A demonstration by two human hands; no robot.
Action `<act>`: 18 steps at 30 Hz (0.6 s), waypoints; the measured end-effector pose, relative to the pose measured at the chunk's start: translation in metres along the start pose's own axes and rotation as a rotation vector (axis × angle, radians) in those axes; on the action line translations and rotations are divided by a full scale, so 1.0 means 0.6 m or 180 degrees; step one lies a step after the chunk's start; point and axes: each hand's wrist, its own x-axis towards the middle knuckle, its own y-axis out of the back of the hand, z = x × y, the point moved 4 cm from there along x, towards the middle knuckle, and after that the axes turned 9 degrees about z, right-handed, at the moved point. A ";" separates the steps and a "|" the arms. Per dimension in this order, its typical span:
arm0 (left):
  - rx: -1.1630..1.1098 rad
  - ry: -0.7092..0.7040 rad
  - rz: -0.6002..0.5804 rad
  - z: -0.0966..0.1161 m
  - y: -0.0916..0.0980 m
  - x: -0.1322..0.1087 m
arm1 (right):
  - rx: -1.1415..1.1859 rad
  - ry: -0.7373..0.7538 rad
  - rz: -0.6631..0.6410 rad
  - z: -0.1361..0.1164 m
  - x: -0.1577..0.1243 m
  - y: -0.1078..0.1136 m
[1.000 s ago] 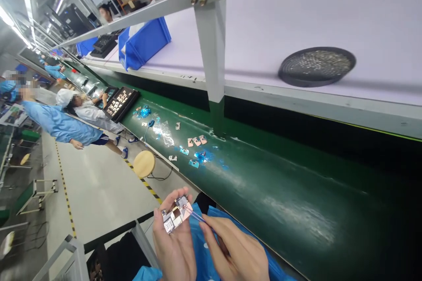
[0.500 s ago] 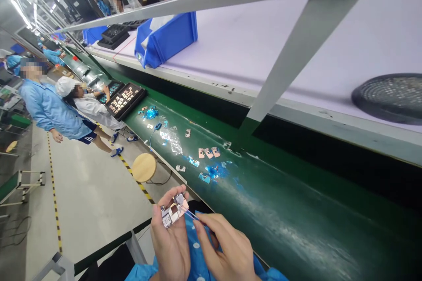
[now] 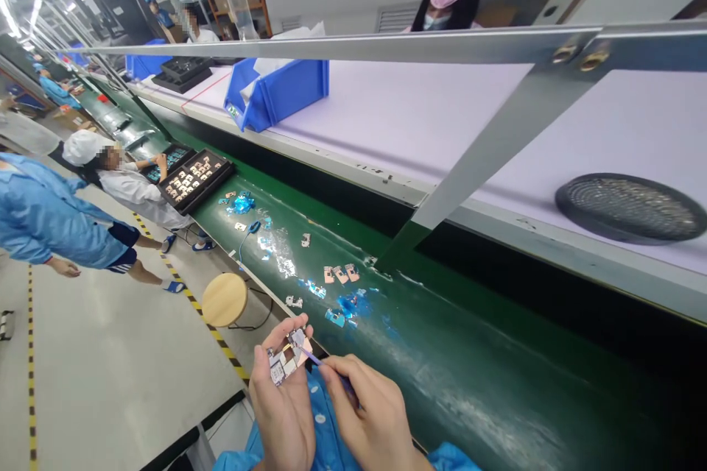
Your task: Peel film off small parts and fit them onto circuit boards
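My left hand is closed around the edges of a small phone circuit board, which has silver shields and a copper-coloured end. Thumb and fingers grip it from opposite sides, face up. In my right hand is a pair of thin purplish tweezers, pinched between thumb and fingers. Their tip rests at the board's upper right part; whether anything is caught in it is too small to see. Both hands are in front of my blue smock, at the near edge of the green bench.
On the bench lie several loose boards, crumpled blue film and a blue cord. Farther off are a black tray of boards and a seated co-worker. The shelf holds a blue bin; a stool stands left.
My view has shifted slightly, bringing a person in a pink cap into sight beyond the shelf. The tweezers stay at the board, their prongs now looking closer together. A person in blue appears nearer.
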 end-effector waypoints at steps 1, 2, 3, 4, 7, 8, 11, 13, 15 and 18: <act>0.0001 0.0003 -0.0001 0.000 0.000 0.003 | 0.0101 -0.0313 -0.0141 0.008 0.000 -0.005; 0.0008 0.0014 0.0009 0.000 0.000 0.006 | 0.0259 -0.0708 -0.0292 0.018 0.001 -0.010; 0.0017 0.0029 0.0025 -0.001 0.001 0.009 | 0.0496 -0.1152 -0.0447 0.027 0.001 -0.016; 0.0022 0.0044 0.0037 -0.002 0.001 0.012 | 0.0795 -0.1622 -0.0604 0.034 0.000 -0.021; 0.0033 0.0137 0.0012 -0.006 -0.002 0.019 | 0.1933 -0.2924 -0.1092 0.043 -0.002 -0.036; 0.0051 0.0181 -0.0010 -0.008 -0.003 0.021 | 0.2274 -0.3263 -0.1251 0.042 -0.004 -0.039; 0.0141 0.0330 -0.0119 -0.012 -0.006 0.024 | 0.2840 -0.3930 -0.1607 0.040 -0.011 -0.042; 0.0198 0.0381 -0.0219 -0.014 -0.007 0.025 | 0.2933 -0.4079 -0.1734 0.042 -0.018 -0.042; 0.0235 0.0383 -0.0297 -0.016 -0.005 0.026 | 0.2960 -0.4107 -0.1781 0.047 -0.023 -0.043; 0.0231 0.0321 -0.0366 -0.022 0.000 0.030 | 0.2800 -0.4035 -0.1769 0.054 -0.026 -0.044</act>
